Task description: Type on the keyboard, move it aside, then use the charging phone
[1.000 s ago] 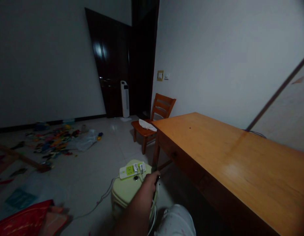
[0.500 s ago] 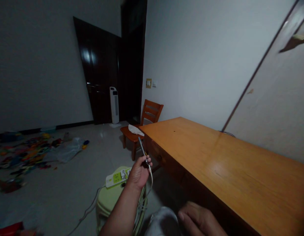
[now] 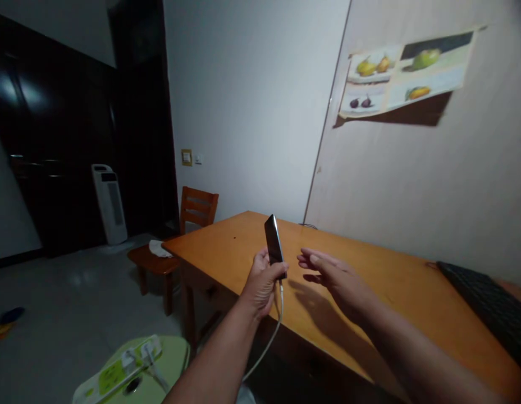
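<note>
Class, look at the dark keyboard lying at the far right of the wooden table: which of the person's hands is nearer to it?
Right. The right hand hovers open over the table, apart from the keyboard. The left hand grips a phone farther away, on the side away from the keyboard.

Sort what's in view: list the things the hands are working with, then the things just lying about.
In hand:
- left hand holding the phone
- white cable hanging from the phone
- right hand, open, beside the phone
- power strip

Lying about:
- keyboard
- table
- chair
- tower fan
- fruit poster
</note>
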A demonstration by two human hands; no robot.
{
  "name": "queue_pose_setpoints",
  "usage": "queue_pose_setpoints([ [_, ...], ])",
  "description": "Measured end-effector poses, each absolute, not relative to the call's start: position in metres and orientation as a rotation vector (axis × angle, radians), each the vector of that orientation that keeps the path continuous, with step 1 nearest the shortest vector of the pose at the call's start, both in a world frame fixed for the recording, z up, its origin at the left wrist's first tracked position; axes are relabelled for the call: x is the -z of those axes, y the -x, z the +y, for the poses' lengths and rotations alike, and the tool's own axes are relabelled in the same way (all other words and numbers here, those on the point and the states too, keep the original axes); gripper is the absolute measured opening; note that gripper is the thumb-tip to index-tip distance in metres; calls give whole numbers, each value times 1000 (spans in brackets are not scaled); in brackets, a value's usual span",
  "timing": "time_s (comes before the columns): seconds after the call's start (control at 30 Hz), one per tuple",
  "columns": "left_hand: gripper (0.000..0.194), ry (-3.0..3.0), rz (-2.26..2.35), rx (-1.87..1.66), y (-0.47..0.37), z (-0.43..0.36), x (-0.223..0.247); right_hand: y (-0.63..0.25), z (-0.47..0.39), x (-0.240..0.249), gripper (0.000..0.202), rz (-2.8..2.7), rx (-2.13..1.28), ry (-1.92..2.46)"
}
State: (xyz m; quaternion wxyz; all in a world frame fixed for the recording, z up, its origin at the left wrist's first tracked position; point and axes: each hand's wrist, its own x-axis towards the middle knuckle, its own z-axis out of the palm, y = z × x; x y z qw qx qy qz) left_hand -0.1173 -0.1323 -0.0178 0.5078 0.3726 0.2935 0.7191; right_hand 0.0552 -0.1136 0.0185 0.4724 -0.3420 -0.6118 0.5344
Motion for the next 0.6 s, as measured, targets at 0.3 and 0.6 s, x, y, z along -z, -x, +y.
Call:
queue_pose_setpoints([
  [0.3, 72, -1052, 850, -1632, 55, -86, 42, -70, -83, 7, 39, -1343, -1450, 688],
  [0.6, 76, -1176, 1024, -1577, 59, -85, 50, -67, -77, 25, 22, -1076, -1525, 655],
])
